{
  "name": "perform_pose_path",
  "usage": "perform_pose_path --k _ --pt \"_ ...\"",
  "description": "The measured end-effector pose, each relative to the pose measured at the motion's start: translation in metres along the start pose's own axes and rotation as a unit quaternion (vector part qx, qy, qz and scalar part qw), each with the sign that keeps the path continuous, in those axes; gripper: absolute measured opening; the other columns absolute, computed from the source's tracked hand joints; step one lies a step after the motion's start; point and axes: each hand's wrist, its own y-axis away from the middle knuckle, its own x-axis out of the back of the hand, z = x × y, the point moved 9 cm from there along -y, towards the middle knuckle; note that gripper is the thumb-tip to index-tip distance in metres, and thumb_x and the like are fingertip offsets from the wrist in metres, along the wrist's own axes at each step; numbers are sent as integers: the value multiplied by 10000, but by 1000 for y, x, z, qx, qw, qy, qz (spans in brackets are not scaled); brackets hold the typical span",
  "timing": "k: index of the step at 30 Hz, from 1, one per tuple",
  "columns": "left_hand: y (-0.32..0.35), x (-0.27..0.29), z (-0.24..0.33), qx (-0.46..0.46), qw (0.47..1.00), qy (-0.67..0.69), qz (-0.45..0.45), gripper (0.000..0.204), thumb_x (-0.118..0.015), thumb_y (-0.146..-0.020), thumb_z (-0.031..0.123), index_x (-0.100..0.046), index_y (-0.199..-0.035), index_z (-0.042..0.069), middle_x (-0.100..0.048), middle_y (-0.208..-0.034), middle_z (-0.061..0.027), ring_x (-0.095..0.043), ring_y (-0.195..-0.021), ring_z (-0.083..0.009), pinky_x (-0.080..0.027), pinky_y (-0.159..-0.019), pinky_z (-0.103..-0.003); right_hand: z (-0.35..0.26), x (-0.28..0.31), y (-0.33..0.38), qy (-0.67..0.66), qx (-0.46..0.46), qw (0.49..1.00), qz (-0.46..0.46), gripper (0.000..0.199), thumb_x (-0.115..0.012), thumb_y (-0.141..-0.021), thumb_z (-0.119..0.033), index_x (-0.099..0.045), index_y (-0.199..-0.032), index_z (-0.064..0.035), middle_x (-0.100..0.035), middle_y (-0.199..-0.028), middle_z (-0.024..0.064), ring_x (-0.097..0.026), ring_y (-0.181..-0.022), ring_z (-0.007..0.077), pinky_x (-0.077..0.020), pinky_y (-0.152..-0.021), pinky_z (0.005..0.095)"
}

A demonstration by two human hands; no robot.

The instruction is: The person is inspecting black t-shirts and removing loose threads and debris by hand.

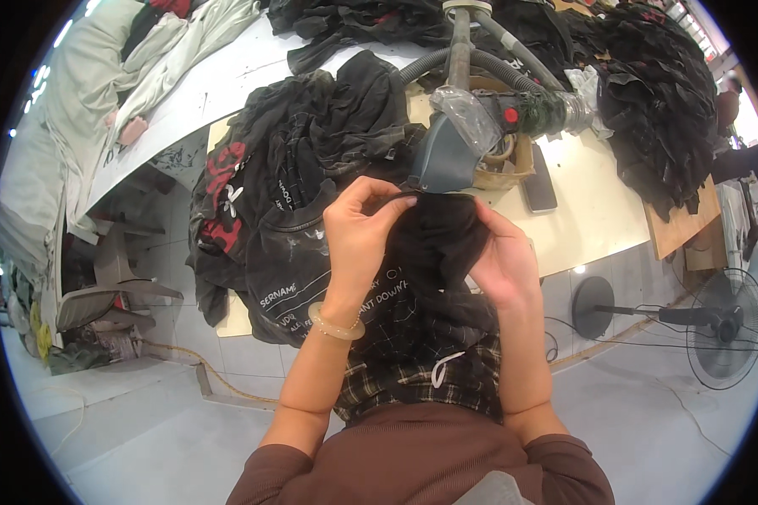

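The black cloth (438, 231) hangs between the hands, its far edge running left to right just below the blue-grey nozzle (446, 160). The left hand (355, 227) pinches the left end, the right hand (511, 265) grips the right; neither is nearer.

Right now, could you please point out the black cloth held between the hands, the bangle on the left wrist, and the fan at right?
Black cloth (440, 236): head view, middle of its bunched folds.
Bangle (337, 331): head view, lower part of its pale band.
Fan (723, 326): head view, middle of its round grille.
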Motion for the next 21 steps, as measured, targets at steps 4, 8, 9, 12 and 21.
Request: perform_pose_path --k 4,8,9,12,21 --pt "-2 -1 3 -14 999 22 -35 191 -769 -731 7 -623 -849 -27 -641 -804 -41 -578 -735 -87 -481 -696 -239 -18 3 7 132 70 988 51 287 -451 -1001 -155 -575 -1134 68 -651 -1127 141 -619 -1047 226 -453 -978 354" --pt "12 -9 11 17 986 -72 -149 397 -824 -672 59 -583 -980 -14 -610 -887 -60 -556 -792 -116 -488 -748 -265 -39 3 21 270 147 949 71 217 -497 -984 -117 -588 -1089 50 -671 -1032 89 -628 -958 142 -474 -890 283" --pt "14 -10 15 -22 986 -58 -153 413 -831 -673 74 -581 -991 -13 -611 -896 -62 -560 -803 -120 -489 -758 -266 -40 4 23 269 147 949 73 217 -497 -984 -117 -588 -1089 50 -671 -1032 89 -628 -958 142 -474 -890 283" --pt "17 -9 21 -56 986 -29 -156 438 -842 -678 98 -577 -1008 -14 -613 -910 -67 -569 -828 -131 -491 -778 -271 -41 0 24 291 152 943 50 205 -512 -980 -115 -590 -1094 37 -675 -1020 76 -625 -938 123 -469 -870 262" --pt "21 -12 35 -66 984 -88 -139 269 -786 -723 21 -554 -859 8 -545 -851 -6 -510 -765 -93 -455 -694 -249 -41 -17 26 355 153 921 47 109 -563 -951 -93 -599 -990 3 -644 -937 23 -597 -835 98 -460 -795 242"
